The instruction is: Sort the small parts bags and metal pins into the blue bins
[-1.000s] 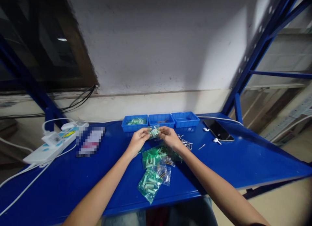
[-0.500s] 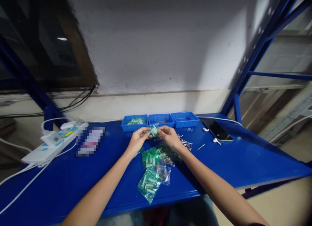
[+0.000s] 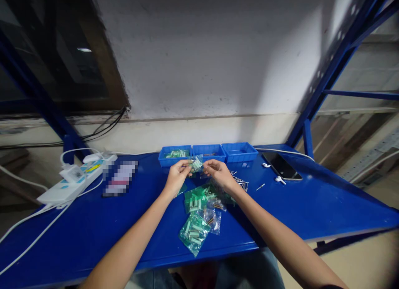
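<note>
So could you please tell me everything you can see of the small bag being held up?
The bag looks like thin see-through plastic with a greenish tint and holds several pale, slim pieces. It is raised above the blue table, on the near side of the blue bins. The left grip pinches its left side; the right grip is at its right edge, contact unclear. Any seal is indistinct.
</note>
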Motion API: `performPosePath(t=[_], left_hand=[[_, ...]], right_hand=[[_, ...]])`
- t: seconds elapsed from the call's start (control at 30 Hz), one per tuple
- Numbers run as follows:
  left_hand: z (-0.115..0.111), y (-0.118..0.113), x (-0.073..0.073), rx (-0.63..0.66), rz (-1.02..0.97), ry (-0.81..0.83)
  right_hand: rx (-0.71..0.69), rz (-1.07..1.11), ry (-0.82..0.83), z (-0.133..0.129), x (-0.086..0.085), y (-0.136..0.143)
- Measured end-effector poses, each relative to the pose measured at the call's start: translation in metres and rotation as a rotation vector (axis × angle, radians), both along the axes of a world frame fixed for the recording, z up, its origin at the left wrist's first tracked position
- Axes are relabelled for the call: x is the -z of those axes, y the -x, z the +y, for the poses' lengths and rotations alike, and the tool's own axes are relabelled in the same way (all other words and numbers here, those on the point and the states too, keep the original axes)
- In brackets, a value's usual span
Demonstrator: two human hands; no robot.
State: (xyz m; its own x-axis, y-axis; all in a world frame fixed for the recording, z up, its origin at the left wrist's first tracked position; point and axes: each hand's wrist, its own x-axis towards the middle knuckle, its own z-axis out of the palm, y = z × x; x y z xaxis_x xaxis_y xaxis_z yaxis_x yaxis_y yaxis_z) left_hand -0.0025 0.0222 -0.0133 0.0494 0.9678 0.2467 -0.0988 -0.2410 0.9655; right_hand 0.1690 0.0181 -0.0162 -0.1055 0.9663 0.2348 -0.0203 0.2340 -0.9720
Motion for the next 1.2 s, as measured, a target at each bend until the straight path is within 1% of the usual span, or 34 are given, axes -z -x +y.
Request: performPosePath(t=[0.2,0.37,0.43,0.53,0.7,0.83,1.07,1.2], left_hand=[[-0.001,-0.002,0.001,0.034,0.066,-0.031],[-0.003,-0.004,0.001,0.09,0.09,-0.04],[-0.003,-0.003,0.002,0.1,0.062,-0.021],[-0.002,-0.002,0.002,0.121,0.0,0.049],[-0.002,-0.001,0.001,0.167,-0.098,0.145],[-0.003,-0.001,-0.001,0.165,-0.151,0.18],[-0.001,-0.001,-0.001,0.118,-0.151,0.179],[-0.001,-0.001,0.0,0.108,-0.143,0.178]], right_hand=[[0.021,-0.038,-0.04,0.003,0.003,0.0],[0.03,-0.029,-0.042,0.003,0.0,-0.003],[0.011,-0.012,-0.02,0.002,-0.002,-0.004],[-0.029,0.034,0.017,0.001,-0.005,-0.005],[-0.114,0.16,0.079,-0.002,-0.007,-0.002],[-0.133,0.217,0.079,-0.002,-0.007,-0.001],[-0.084,0.073,0.045,-0.001,-0.007,-0.005],[-0.078,0.035,0.04,0.001,-0.006,-0.006]])
